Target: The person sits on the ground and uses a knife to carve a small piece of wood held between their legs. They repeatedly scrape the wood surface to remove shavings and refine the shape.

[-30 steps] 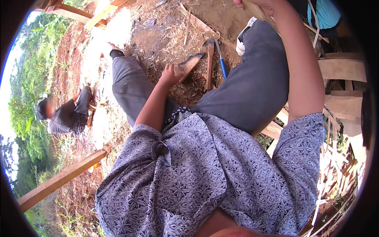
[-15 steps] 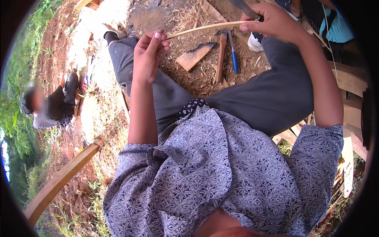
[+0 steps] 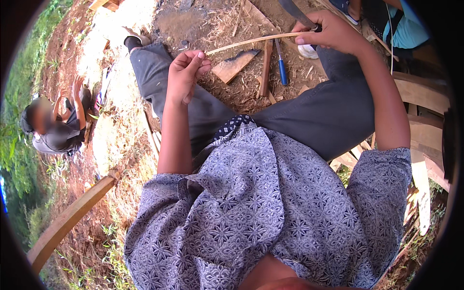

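Note:
A thin, pale strip of wood or bamboo (image 3: 253, 40) bows upward between my two hands, over the ground between my spread knees. One end is pinched between the thumb and fingers of my left hand (image 3: 186, 75). My right hand (image 3: 337, 35) grips the other end with its thumb, and also holds a knife (image 3: 295, 13) whose dark blade points away and to the left. Beneath the strip lie a wood block with a charred edge (image 3: 234, 66), a wooden-handled tool (image 3: 265, 72) whose head is hidden, and a slim tool with a blue handle (image 3: 282, 72).
Shavings cover the dirt. A person (image 3: 55, 128) sits at far left, hands raised. Another person's turquoise garment (image 3: 408, 34) shows at upper right. Planks (image 3: 420, 95) are stacked beside my right arm. A long wooden beam (image 3: 72, 217) slants in at lower left.
My left hand sits a little closer to my body, and the strip slants more, its left end lower. Both grips stay closed. The seated person at left has raised their hands.

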A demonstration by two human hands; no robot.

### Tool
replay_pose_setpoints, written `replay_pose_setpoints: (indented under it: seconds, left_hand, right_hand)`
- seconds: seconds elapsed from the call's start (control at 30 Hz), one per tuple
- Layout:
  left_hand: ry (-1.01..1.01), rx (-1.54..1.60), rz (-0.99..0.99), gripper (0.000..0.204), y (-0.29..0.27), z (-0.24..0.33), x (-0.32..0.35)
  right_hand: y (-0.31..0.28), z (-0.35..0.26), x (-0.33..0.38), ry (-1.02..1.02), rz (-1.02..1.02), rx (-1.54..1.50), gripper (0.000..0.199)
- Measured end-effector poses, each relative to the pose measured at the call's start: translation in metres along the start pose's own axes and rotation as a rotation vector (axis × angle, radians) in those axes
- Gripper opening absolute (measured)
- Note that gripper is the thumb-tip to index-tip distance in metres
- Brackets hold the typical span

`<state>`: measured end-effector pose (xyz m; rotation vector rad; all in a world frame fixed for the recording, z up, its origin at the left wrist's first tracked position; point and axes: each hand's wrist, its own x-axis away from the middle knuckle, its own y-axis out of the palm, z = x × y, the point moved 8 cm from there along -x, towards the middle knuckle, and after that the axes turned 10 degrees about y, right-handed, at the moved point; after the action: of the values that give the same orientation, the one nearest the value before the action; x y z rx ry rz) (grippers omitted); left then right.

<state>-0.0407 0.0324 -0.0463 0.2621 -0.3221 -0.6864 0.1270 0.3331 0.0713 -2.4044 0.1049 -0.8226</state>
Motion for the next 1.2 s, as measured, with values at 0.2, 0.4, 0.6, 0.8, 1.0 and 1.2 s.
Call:
replay_pose_setpoints:
  seconds: [0.2, 0.4, 0.6, 0.8, 1.0, 1.2]
  left_hand:
    - [0.360, -0.321, 0.134, 0.012, -0.019, 0.058, 0.005]
    - [0.488, -0.644, -0.002, 0.009, 0.014, 0.048, -0.003]
    - [0.467, -0.685, -0.072, 0.005, 0.032, 0.021, -0.010]
    - [0.545, -0.830, -0.123, 0.005, 0.044, 0.024, -0.011]
    - [0.566, -0.772, -0.173, 0.006, 0.042, 0.015, -0.016]
    - [0.514, -0.664, -0.108, 0.006, 0.043, 0.014, -0.012]
  right_hand:
    - [-0.021, -0.019, -0.037, 0.118, 0.174, -0.030, 0.049]
    - [-0.004, 0.027, -0.063, 0.065, 0.190, -0.062, 0.047]
    - [0.023, 0.065, -0.056, 0.102, 0.156, -0.105, 0.057]
    - [0.057, 0.056, -0.033, -0.003, 0.246, -0.521, 0.060]
    - [0.137, 0.013, -0.028, 0.026, 0.195, -0.994, 0.054]
    - [0.239, 0.074, -0.060, 0.374, 0.067, -0.899, 0.046]
